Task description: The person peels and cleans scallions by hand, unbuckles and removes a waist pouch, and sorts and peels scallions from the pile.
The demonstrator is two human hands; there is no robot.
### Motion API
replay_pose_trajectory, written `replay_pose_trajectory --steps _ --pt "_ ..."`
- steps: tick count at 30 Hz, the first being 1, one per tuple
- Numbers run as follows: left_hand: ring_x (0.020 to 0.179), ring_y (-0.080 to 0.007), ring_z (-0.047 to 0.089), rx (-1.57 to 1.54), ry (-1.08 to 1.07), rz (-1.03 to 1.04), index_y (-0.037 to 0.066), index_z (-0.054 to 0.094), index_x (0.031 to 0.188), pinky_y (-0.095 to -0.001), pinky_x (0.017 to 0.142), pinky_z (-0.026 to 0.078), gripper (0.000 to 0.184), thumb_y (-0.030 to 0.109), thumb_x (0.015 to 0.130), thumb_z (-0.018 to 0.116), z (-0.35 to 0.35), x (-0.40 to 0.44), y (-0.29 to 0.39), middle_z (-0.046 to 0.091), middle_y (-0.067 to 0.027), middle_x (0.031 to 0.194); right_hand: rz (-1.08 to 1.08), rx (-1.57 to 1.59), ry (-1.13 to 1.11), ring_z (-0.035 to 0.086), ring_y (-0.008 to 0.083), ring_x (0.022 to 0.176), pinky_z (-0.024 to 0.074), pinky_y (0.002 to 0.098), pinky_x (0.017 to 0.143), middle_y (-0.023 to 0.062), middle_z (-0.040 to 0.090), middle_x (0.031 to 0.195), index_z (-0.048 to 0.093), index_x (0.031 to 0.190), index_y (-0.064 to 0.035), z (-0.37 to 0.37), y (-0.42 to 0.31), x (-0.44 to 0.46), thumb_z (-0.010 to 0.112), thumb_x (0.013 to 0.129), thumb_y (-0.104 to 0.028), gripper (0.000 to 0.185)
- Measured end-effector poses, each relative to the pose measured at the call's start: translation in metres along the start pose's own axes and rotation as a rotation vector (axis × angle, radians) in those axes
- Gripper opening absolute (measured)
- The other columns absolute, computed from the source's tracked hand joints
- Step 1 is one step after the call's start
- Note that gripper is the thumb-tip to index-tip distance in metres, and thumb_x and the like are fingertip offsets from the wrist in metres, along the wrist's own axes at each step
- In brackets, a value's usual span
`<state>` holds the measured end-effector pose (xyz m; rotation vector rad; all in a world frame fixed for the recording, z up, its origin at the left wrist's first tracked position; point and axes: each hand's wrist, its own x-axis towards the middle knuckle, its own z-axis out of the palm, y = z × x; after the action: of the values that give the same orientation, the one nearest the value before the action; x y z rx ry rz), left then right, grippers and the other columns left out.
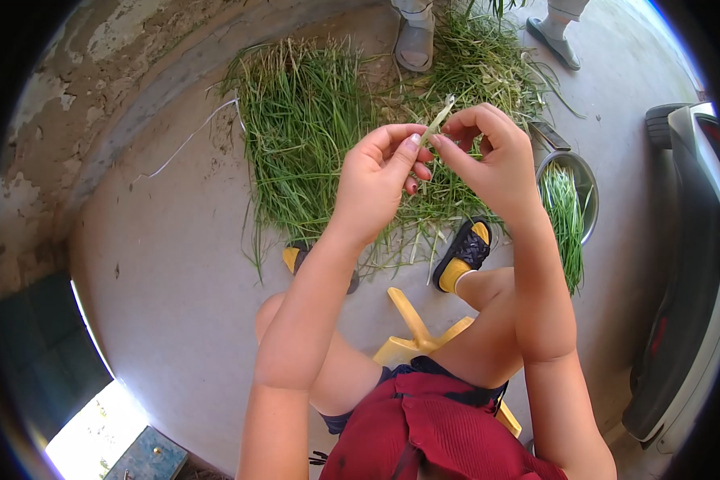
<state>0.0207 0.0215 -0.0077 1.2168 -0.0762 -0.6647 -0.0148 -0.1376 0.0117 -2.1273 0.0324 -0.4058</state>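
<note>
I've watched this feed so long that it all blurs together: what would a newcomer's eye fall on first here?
Probably the heap of long green stalks, spread on the floor in front of the person. Above it in the view, near upper centre, the left hand grips a pale stalk, with the right hand close against it. Off to the right, a metal pan holds more greens, their leaves trailing out.

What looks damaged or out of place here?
The wall, upper left, looks damaged: its surface is patchy, seemingly peeling. Loose greens litter the floor, and the bunch in the pan sticks out past its rim.
</note>
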Motion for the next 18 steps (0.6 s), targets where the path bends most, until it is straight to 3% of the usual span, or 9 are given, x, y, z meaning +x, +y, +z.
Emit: replay_pose_trajectory --steps 4,18 --pt "0.071 -0.0067 0.055 0.067 0.017 0.036 0.001 0.056 0.112 -0.0198 0.059 0.043 0.024 0.016 0.094 0.052 0.001 -0.001 -0.002 0.062 -0.0040 0.089 -0.125 -0.087 0.027 0.056 0.0152 0.061 0.0460 0.0262 0.054 0.0049 0.058 0.074 0.063 0.082 -0.0034 0.003 0.004 0.000 0.070 0.073 -0.010 0.013" --pt "0.070 -0.0076 0.059 0.213 0.044 0.105 0.000 0.059 0.107 -0.0202 0.055 0.046 0.020 0.011 0.092 0.052 0.001 0.000 -0.002 0.063 -0.0044 0.085 -0.234 -0.214 0.016 0.058 0.0258 0.066 0.0480 0.0331 0.057 0.0079 0.057 0.074 0.061 0.082 -0.0035 0.010 0.013 -0.003 0.064 0.076 -0.006 0.007"
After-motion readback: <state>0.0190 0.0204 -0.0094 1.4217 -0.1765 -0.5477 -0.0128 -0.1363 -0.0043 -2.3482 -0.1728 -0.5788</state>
